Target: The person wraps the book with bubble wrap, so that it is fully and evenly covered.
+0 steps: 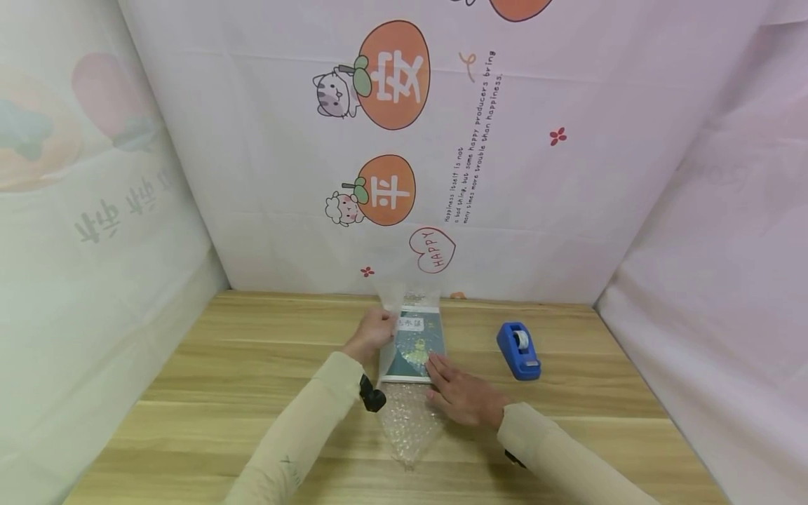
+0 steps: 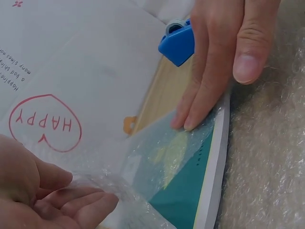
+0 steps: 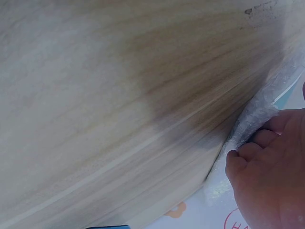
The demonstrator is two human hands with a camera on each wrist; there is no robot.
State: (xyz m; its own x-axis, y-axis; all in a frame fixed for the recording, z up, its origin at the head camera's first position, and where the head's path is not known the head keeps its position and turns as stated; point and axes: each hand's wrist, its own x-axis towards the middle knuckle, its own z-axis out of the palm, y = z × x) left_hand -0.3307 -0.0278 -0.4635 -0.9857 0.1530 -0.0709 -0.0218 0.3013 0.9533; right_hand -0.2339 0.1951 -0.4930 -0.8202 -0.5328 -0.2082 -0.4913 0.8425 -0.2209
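A teal book (image 1: pixel 413 354) with a yellow picture and a pale label on its cover lies on a long strip of bubble wrap (image 1: pixel 409 424). The wrap reaches past the book at the near and far ends. At the book's left side my left hand (image 1: pixel 376 330) pinches the edge of the bubble wrap between thumb and fingers. A see-through layer covers part of the cover in the left wrist view, where white page edges show. My right hand (image 1: pixel 467 394) rests on the wrapped book's lower right side, its fingers (image 2: pixel 202 95) stretched out.
To the right of the book stands a blue tape dispenser (image 1: pixel 519 352) with a roll of tape in it. The wooden table (image 1: pixel 252 393) meets a printed cloth (image 1: pixel 536 210) at the back, and pale cloth hangs on both sides.
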